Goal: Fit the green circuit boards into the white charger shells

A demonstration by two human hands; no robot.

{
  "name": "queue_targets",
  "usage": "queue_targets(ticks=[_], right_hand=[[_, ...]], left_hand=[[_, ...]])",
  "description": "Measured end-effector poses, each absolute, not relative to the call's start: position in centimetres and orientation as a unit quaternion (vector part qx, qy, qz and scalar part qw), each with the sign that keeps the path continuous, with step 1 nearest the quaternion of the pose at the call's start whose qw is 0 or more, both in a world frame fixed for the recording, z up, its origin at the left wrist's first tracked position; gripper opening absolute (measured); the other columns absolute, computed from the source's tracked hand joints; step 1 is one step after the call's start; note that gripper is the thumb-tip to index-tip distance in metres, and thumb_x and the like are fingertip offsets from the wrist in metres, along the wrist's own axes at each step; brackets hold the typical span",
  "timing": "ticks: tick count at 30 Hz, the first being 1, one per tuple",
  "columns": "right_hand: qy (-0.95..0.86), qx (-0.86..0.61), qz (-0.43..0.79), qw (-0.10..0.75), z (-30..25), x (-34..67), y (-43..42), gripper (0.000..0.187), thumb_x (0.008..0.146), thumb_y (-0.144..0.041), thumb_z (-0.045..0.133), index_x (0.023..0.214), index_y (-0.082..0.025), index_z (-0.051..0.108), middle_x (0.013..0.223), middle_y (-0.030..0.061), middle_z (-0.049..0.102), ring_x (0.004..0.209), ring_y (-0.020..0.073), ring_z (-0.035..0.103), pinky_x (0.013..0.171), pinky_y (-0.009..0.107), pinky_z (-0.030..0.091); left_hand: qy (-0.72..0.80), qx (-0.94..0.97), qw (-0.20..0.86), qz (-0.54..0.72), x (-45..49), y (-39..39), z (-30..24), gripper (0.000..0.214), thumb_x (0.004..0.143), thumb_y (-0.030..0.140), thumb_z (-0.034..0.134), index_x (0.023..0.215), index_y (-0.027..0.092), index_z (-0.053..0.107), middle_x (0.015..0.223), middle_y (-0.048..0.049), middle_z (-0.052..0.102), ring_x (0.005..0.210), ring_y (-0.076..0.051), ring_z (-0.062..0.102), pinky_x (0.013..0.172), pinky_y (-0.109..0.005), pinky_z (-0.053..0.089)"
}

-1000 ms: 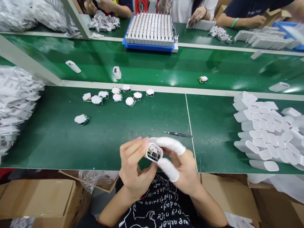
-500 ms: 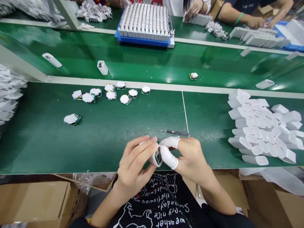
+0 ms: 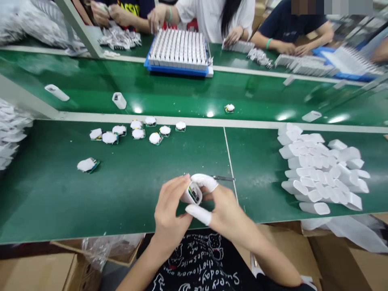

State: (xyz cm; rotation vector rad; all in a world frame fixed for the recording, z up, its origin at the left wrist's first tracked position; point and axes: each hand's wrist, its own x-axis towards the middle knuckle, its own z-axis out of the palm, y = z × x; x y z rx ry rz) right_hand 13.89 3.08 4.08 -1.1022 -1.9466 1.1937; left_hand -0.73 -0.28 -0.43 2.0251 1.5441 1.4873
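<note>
Between my hands is a white plastic housing [image 3: 199, 197], its open end facing me with a green circuit board inside. My left hand [image 3: 171, 206] is closed around its left side. White finger cots cover the thumb and forefinger of my right hand [image 3: 222, 206], which pinch the housing from the right. Just beyond, black tweezers [image 3: 224, 178] lie on the green bench, partly hidden by my fingers. Several small circuit boards with white pads [image 3: 138, 133] lie to the left, one board [image 3: 87, 165] nearer me than the others.
Many empty white housings [image 3: 321, 173] are stacked on the right. Filled housings [image 3: 119, 100] and one board [image 3: 229, 108] rest on the sloped green panel. Behind it stands a blue tray [image 3: 182, 72] of white units, with co-workers' hands [image 3: 233, 35] around. White parts [image 3: 12, 133] pile up at far left.
The housing has turned so its open end shows more. My right fingers have shifted from its edge to around it. The camera view has tilted up, showing more of the co-workers.
</note>
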Motion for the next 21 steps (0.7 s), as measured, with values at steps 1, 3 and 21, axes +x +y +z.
queue_targets(ticks=[1, 3, 21], right_hand=[[-0.753, -0.449, 0.405, 0.262, 3.6, 13.9, 4.0, 0.036, 0.087, -0.027, 0.062, 0.121, -0.019, 0.055, 0.097, 0.0030, 0.071, 0.082, 0.0133, 0.069, 0.073, 0.024, 0.057], [-0.766, -0.537, 0.308, 0.172, 3.1, 14.7, 7.6, 0.032, 0.088, -0.027, 0.061, 0.118, -0.017, 0.058, 0.089, 0.0021, 0.071, 0.077, 0.0134, 0.069, 0.073, 0.024, 0.055], [-0.604, -0.793, 0.016, -0.084, 6.2, 27.7, 21.7, 0.033, 0.093, -0.035, 0.059, 0.120, -0.016, 0.058, 0.123, 0.0093, 0.061, 0.107, 0.0226, 0.062, 0.090, 0.045, 0.053]], left_hand=[[0.531, 0.688, 0.083, 0.488, -0.5, 0.0, -0.7, 0.048, 0.085, 0.006, 0.057, 0.131, 0.021, 0.051, 0.120, -0.0104, 0.066, 0.114, -0.023, 0.062, 0.091, -0.042, 0.057], [0.557, 0.690, 0.071, 0.457, -0.3, 0.7, -1.2, 0.055, 0.088, 0.012, 0.057, 0.140, 0.020, 0.043, 0.129, -0.0141, 0.061, 0.120, -0.025, 0.060, 0.094, -0.043, 0.057], [0.525, 0.757, 0.173, 0.349, -1.4, 1.2, -5.3, 0.040, 0.092, 0.027, 0.055, 0.132, 0.032, 0.054, 0.126, -0.0017, 0.068, 0.113, -0.023, 0.067, 0.082, -0.035, 0.064]])
